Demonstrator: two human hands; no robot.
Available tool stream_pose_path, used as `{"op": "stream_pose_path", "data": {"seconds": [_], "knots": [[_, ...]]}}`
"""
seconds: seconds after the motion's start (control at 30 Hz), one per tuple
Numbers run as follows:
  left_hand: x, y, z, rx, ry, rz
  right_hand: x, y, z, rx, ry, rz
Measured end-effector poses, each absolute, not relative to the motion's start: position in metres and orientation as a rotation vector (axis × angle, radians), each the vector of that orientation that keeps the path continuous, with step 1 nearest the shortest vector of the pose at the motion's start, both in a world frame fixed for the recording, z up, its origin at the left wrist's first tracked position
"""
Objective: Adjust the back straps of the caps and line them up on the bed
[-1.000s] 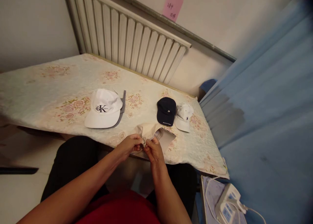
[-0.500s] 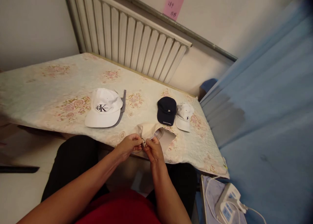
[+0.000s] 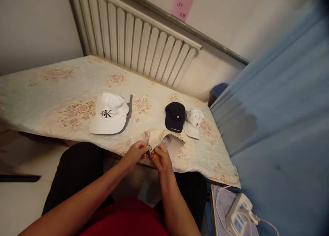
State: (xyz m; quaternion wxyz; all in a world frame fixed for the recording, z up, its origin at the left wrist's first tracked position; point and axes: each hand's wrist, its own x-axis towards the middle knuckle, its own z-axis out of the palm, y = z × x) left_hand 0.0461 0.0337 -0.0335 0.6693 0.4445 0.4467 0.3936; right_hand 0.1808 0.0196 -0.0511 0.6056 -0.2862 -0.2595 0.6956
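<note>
At the near edge of the table lies a beige cap (image 3: 156, 137) on its side, its brim pointing right and its inner band showing. My left hand (image 3: 138, 153) pinches the back strap end of this cap, where a small dark buckle shows at the fingertips. Close beside it, my right hand (image 3: 161, 157) grips the cap's rear edge with thumb and fingers. Both hands are closed, and the strap is partly hidden between them. Beyond the cap sit a navy cap (image 3: 175, 114) and a small white cap (image 3: 194, 121), side by side.
A white CK cap (image 3: 110, 109) rests on a grey cap (image 3: 130, 109) to the left. A flowered cloth (image 3: 84, 78) covers the table. Behind stands a radiator (image 3: 138, 40); a blue curtain (image 3: 269, 109) hangs right. A power strip (image 3: 239, 215) lies at lower right.
My left fingers have shifted slightly at the strap, and my right fingers have turned a little on the cap's edge. The other caps have not moved.
</note>
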Motion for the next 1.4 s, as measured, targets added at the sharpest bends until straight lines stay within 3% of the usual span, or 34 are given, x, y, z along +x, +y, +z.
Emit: {"op": "stream_pose_path", "data": {"seconds": [0.67, 1.0, 1.4], "knots": [[0.048, 0.036, -0.036, 0.936, 0.994, 0.785, 0.171, 0.022, -0.046, -0.920, -0.607, 1.483], [0.049, 0.038, -0.042, 0.972, 0.975, 0.795, 0.169, 0.019, -0.051, -1.167, -0.659, 1.263], [0.049, 0.036, -0.043, 1.435, 1.214, 0.882, 0.172, 0.014, -0.040, -1.340, -0.841, 1.121]]}}
